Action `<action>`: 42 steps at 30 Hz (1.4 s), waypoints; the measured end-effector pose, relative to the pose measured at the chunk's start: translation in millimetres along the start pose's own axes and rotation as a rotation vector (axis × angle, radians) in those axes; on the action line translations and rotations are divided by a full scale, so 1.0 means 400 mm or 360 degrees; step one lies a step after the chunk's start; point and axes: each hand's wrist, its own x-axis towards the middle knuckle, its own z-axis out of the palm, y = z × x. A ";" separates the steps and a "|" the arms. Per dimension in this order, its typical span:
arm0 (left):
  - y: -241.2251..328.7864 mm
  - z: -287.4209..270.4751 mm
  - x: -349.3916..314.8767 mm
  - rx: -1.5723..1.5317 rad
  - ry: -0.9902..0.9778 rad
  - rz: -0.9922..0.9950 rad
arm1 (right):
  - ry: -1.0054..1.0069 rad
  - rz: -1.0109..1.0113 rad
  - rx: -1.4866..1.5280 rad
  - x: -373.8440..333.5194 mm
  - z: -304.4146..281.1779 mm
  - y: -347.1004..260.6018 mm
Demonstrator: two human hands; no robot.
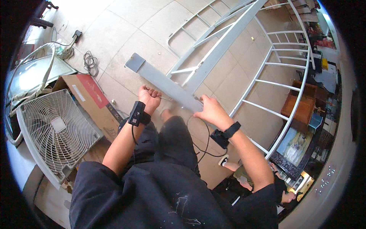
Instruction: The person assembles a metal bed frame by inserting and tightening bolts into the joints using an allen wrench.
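Note:
A grey metal frame stands before me. Its flat post (162,80) runs slantwise and ends in a darker grey cap (135,62). A long grey beam (225,40) joins the post near my right hand. My left hand (150,98) is closed in a fist round a thin metal rod-like tool (165,99), whose tip points toward the post's side; its exact kind cannot be made out. With thumb and fingers curled, my right hand (213,111) grips the post's near end. Some of its fingertips are hidden.
At left are a fan grille (47,124), a cardboard box (93,105) and a coiled cable (90,63). White ladder-like railing (263,81) curves along the right, with a wooden drawer (299,103) and a screen (291,149) beyond. Another person (244,177) is at lower right.

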 end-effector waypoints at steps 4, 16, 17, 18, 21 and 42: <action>0.001 0.017 -0.004 0.0057 0.0015 0.0020 | -0.0207 -0.0090 0.0157 -0.004 -0.052 0.027; -0.042 0.096 -0.075 0.0400 -0.0062 0.0482 | 0.0199 -0.0782 0.1078 -0.093 0.028 0.171; -0.016 0.071 -0.051 0.0361 -0.0288 0.0450 | 0.0310 -0.0882 0.1124 -0.089 0.060 0.184; -0.001 0.062 -0.035 0.0249 -0.0287 0.0422 | 0.0420 -0.0969 0.1176 -0.079 0.082 0.185; -0.039 0.089 -0.051 0.0337 -0.0012 0.0551 | 0.0644 -0.0691 0.1127 -0.064 0.100 0.152; -0.045 0.026 -0.142 -0.0019 0.0132 0.0688 | -0.0773 0.0618 0.1837 -0.039 -0.039 0.113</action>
